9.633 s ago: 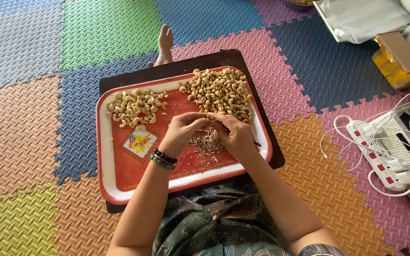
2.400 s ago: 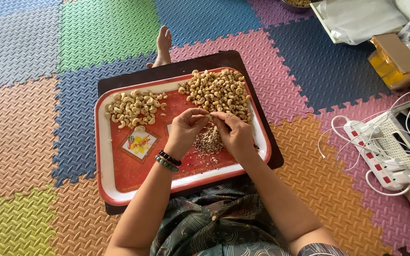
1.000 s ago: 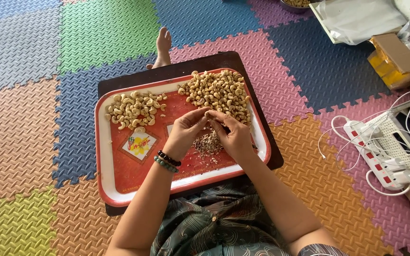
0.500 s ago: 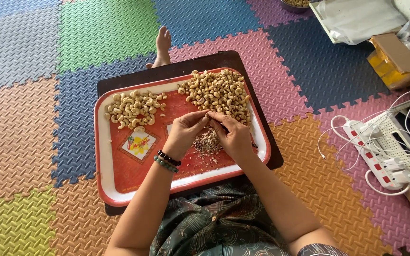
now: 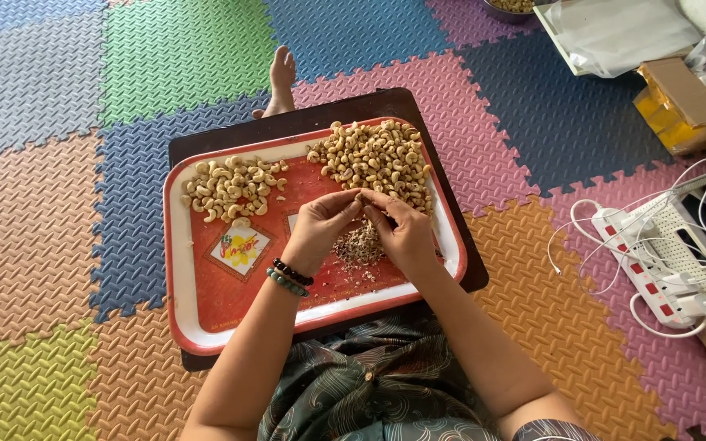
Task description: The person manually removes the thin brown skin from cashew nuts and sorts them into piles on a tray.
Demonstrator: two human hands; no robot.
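A red tray with a white rim (image 5: pixel 175 269) rests on a dark board (image 5: pixel 345 104) over my lap. My left hand (image 5: pixel 318 226) and my right hand (image 5: pixel 407 234) meet over the tray's middle, fingertips pinching one cashew nut (image 5: pixel 364 196) between them. Under my hands lies a small heap of brown skin flakes (image 5: pixel 358 244). A pile of pale peeled cashews (image 5: pixel 230 185) sits at the tray's far left. A bigger pile of cashews with brown skin (image 5: pixel 377 158) fills the far right. Bead bracelets (image 5: pixel 289 277) ring my left wrist.
Coloured foam floor mats (image 5: pixel 51 212) surround the board. My bare foot (image 5: pixel 281 77) sticks out beyond it. To the right lie a white power strip with white cables (image 5: pixel 655 265), a cardboard box (image 5: pixel 681 100) and a white tray with plastic (image 5: pixel 614 33).
My hands have stayed together over the flake heap, fingers working slightly on the nut. The piles and the tray have not moved.
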